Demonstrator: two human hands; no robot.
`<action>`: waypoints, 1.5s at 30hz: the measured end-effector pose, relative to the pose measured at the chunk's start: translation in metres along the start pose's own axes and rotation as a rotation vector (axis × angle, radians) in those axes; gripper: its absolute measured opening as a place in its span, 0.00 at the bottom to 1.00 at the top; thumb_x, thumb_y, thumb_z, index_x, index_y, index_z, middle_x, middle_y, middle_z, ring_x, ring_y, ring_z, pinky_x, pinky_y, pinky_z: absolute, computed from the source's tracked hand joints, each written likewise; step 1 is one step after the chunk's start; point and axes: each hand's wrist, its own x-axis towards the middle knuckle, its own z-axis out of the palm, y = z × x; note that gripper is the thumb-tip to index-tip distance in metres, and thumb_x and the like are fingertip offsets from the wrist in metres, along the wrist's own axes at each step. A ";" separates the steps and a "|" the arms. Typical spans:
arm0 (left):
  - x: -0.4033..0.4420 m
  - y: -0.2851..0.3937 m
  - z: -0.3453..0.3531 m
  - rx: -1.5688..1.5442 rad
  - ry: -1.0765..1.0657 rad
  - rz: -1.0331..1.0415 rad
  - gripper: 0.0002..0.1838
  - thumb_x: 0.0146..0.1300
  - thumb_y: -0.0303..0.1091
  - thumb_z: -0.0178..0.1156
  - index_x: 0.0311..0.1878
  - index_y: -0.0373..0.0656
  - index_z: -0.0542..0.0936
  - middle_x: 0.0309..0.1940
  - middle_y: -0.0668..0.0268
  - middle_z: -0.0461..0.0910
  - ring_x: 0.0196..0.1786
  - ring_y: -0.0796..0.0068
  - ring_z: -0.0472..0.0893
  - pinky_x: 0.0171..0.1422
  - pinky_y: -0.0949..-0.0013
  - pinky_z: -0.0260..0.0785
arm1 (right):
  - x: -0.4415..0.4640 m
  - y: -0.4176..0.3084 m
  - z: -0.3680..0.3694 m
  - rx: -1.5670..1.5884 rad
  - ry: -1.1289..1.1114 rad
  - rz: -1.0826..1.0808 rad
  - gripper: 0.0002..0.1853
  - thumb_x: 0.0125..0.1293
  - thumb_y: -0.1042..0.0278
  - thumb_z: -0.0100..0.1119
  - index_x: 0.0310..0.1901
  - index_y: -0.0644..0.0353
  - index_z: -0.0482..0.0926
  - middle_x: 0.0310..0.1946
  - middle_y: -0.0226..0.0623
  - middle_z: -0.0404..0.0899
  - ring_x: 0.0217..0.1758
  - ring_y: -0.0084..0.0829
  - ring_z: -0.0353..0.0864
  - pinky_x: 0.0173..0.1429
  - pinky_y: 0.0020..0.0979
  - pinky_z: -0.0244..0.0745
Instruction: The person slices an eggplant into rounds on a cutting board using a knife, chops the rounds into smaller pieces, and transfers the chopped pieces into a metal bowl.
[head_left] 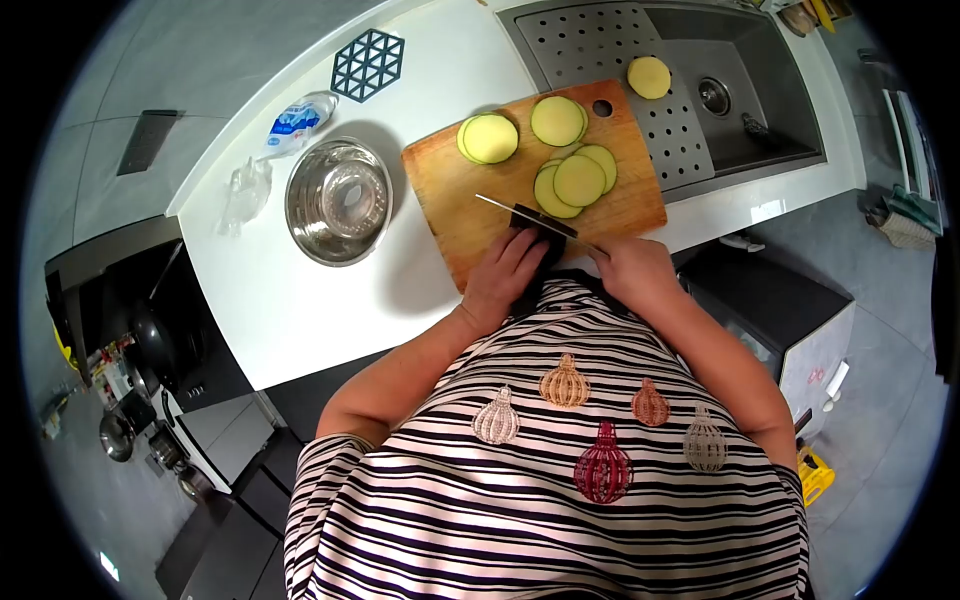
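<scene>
My right hand (640, 272) grips a kitchen knife (492, 203) by its handle, its narrow blade pointing left and away from me over the wooden cutting board (450, 215). Under the curled fingers of my left hand (500, 275), a dark-skinned vegetable that looks like an eggplant (548, 258) is held at the board's near edge, partly hidden by the hand and knife. The blade lies across the dark piece; how deep it sits I cannot tell. Pale round slices rest farther up the board: a left stack (490, 139), a top stack (556, 121) and a fanned group (578, 181).
Left of the board stands a metal bowl (300, 215). Behind it are a blue-and-white plastic packet (297, 122), a crumpled clear bag (250, 190) and a dark hexagonal trivet (368, 65). At the right, another pale round piece (649, 77) lies on the sink's perforated drainboard (690, 150).
</scene>
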 end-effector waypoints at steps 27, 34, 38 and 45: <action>0.003 -0.007 0.001 -0.038 0.016 -0.011 0.30 0.48 0.28 0.68 0.58 0.42 0.77 0.58 0.59 0.74 0.60 0.53 0.74 0.60 0.59 0.74 | 0.008 0.004 0.005 -0.142 -0.244 0.111 0.06 0.50 0.72 0.62 0.26 0.65 0.84 0.27 0.53 0.82 0.32 0.52 0.84 0.39 0.48 0.78; 0.005 0.003 -0.008 -0.056 -0.047 -0.074 0.31 0.48 0.27 0.68 0.60 0.42 0.75 0.60 0.57 0.73 0.60 0.51 0.72 0.63 0.56 0.71 | 0.004 -0.002 0.002 -0.128 -0.178 0.095 0.07 0.51 0.72 0.61 0.29 0.66 0.85 0.27 0.52 0.83 0.34 0.52 0.84 0.41 0.47 0.79; 0.002 0.011 -0.009 -0.038 0.012 -0.092 0.31 0.47 0.25 0.67 0.60 0.41 0.75 0.61 0.57 0.72 0.61 0.51 0.72 0.63 0.56 0.71 | -0.002 -0.012 -0.007 -0.136 -0.260 0.106 0.08 0.51 0.73 0.60 0.30 0.66 0.86 0.31 0.53 0.84 0.38 0.51 0.85 0.43 0.47 0.79; 0.003 0.019 0.001 -0.054 0.052 -0.119 0.26 0.51 0.24 0.62 0.57 0.41 0.76 0.59 0.60 0.73 0.61 0.54 0.73 0.59 0.59 0.74 | 0.003 0.002 0.006 -0.183 -0.232 0.112 0.08 0.52 0.73 0.59 0.30 0.65 0.86 0.31 0.53 0.84 0.38 0.52 0.85 0.43 0.47 0.79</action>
